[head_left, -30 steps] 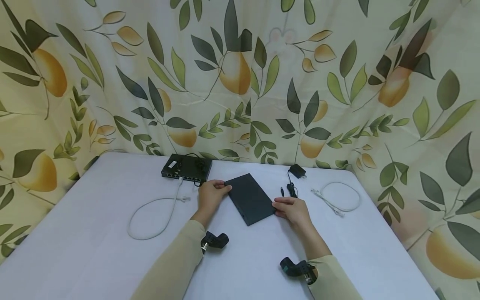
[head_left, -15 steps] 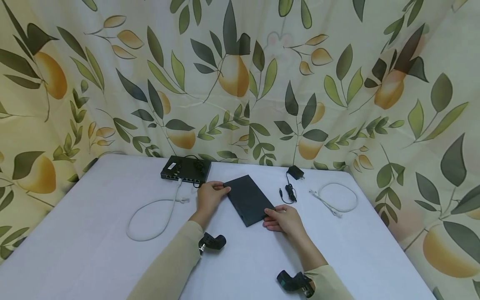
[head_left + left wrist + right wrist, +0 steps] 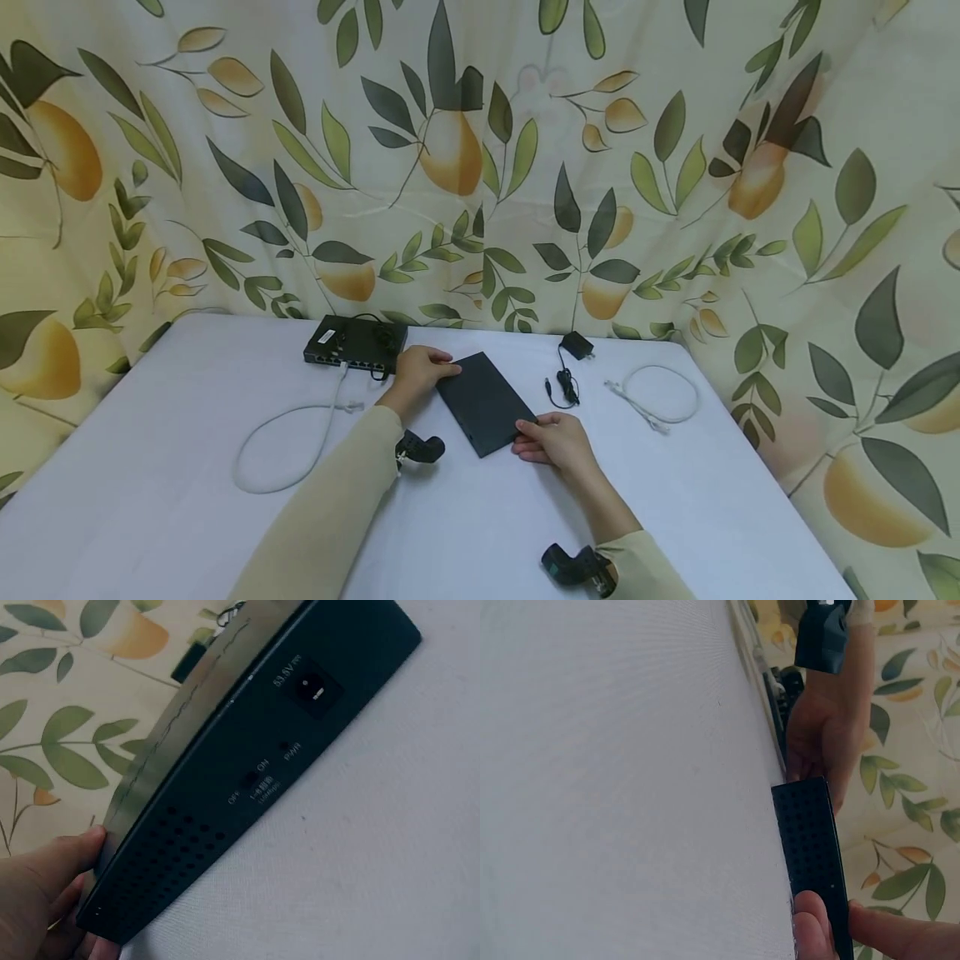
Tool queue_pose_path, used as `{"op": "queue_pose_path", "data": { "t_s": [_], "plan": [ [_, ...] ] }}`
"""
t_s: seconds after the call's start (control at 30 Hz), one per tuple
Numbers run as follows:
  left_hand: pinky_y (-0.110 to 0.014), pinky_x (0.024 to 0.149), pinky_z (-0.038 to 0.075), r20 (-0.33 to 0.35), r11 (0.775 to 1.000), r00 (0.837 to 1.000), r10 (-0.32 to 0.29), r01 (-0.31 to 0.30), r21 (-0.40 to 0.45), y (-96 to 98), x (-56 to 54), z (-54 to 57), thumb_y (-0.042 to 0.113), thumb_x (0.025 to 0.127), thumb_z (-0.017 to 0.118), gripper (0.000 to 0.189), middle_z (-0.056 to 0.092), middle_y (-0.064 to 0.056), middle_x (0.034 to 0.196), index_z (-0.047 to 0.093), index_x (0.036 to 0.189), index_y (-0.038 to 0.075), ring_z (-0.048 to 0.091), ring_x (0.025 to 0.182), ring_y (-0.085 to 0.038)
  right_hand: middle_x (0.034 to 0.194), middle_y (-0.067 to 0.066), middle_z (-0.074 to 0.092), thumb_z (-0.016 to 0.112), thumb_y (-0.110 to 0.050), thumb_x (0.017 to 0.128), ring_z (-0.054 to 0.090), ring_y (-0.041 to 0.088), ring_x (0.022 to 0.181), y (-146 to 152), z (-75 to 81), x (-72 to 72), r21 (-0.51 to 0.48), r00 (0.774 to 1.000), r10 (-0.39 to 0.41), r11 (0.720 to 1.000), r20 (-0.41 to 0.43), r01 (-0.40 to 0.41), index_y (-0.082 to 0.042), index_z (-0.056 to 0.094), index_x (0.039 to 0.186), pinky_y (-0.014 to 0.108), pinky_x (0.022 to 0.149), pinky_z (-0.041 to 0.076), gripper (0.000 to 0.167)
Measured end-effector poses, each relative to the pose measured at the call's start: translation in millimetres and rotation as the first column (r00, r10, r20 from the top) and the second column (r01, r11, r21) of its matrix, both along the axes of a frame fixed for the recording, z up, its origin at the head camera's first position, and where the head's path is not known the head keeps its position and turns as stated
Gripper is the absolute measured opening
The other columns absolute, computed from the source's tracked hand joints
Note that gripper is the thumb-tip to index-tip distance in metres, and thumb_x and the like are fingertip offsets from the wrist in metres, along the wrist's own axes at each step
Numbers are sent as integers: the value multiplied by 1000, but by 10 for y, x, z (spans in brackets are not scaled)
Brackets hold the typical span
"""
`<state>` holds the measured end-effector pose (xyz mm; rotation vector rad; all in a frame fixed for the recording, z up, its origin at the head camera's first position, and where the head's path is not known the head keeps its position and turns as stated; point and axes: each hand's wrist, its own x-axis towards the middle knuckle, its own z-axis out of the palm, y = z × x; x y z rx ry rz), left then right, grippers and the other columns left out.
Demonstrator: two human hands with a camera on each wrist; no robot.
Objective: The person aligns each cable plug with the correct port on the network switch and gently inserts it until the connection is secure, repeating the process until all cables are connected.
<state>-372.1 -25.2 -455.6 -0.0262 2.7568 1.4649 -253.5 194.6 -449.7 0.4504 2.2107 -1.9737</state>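
A flat black network switch lies at an angle in the middle of the white table. My left hand pinches its far left corner, thumb on top. At the near right corner, my right hand grips the edge, with the thumb above and fingers below. The left wrist view shows the switch's side wall, with vent holes, an ON/OFF slide and a round power socket marked 53.5V. In the right wrist view, fingers and thumb hold the vented end.
A second black switch stands at the back left, a white network cable plugged into it. A power adapter with its bundled black cord lies at the back right. Beside it is another coiled white cable. A patterned curtain hangs behind.
My right hand has shifted its hold from the right corner toward the near edge of the switch. My left hand stays on its corner. The head view has turned slightly right.
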Motion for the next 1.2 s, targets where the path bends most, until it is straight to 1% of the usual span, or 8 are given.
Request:
{"op": "queue_pose_path", "data": {
  "t_s": [0.17, 0.3, 0.5, 0.73, 0.87, 0.97, 1.1, 1.2],
  "plan": [
    [-39, 100, 46, 16, 1000, 1000, -2, 2, -6, -45, 0, -16, 27, 83, 81, 28, 76, -5, 102, 77, 106, 11, 63, 110, -23, 72, 15, 72, 69, -5, 91, 70, 16, 56, -29, 12, -13, 20, 1000, -5, 1000, 8, 4, 12, 48, 116, 25, 55, 59, 36],
    [-37, 98, 49, 13, 1000, 1000, 11, -11, -1, -71, 44, -14, 26, 83, 80, 28, 76, -5, 102, 77, 106, 11, 65, 107, -22, 73, 14, 72, 69, -5, 91, 71, 17, 59, -15, 25, -31, 23, 1000, 0, 1000, 19, -1, 12, 49, 119, 25, 57, 60, 39],
    [-35, 89, 54, 7, 999, 999, 41, -41, 6, -96, 173, -36, 27, 84, 80, 27, 75, -5, 101, 77, 104, 10, 68, 101, -21, 72, 13, 72, 69, -5, 91, 71, 18, 61, 34, 45, -62, 20, 1000, -8, 1000, 24, 7, 13, 49, 125, 25, 58, 60, 43],
    [-38, 90, 51, -32, 995, 996, 83, -85, -47, -177, 357, -50, 32, 83, 79, 25, 75, -3, 99, 78, 100, 13, 66, 101, -22, 70, 11, 72, 69, -5, 91, 70, 16, 60, 89, 33, -148, 48, 1000, -11, 999, 0, 11, 14, 50, 132, 25, 58, 60, 49],
    [-39, 86, 51, -47, 993, 994, 95, -98, -59, -204, 459, -60, 34, 83, 79, 26, 75, -2, 96, 77, 99, 14, 66, 98, -22, 71, 10, 72, 69, -5, 90, 70, 15, 59, 115, 36, -197, 76, 1000, -13, 997, -15, 14, 14, 53, 130, 25, 59, 60, 46],
    [-38, 80, 52, -56, 993, 993, 104, -107, -54, -214, 532, -80, 35, 83, 80, 26, 75, -1, 92, 78, 98, 14, 67, 92, -21, 70, 9, 71, 69, -5, 90, 69, 14, 59, 133, 37, -238, 90, 1000, -18, 996, -19, 20, 13, 57, 125, 25, 58, 60, 41],
    [-37, 75, 53, -68, 992, 991, 117, -119, -37, -227, 580, -106, 36, 82, 80, 27, 75, 0, 88, 78, 97, 14, 68, 86, -19, 70, 7, 70, 69, -7, 91, 68, 13, 59, 139, 44, -281, 109, 1000, -14, 994, -20, 16, 11, 60, 121, 24, 58, 59, 36],
    [-36, 74, 53, -75, 992, 989, 126, -128, -23, -254, 585, -116, 36, 82, 80, 28, 74, 0, 86, 78, 97, 13, 67, 84, -18, 74, 8, 71, 69, -8, 91, 69, 12, 61, 109, 55, -266, 124, 1000, 8, 992, -19, -5, 10, 60, 122, 24, 60, 60, 37]
  ]
}}
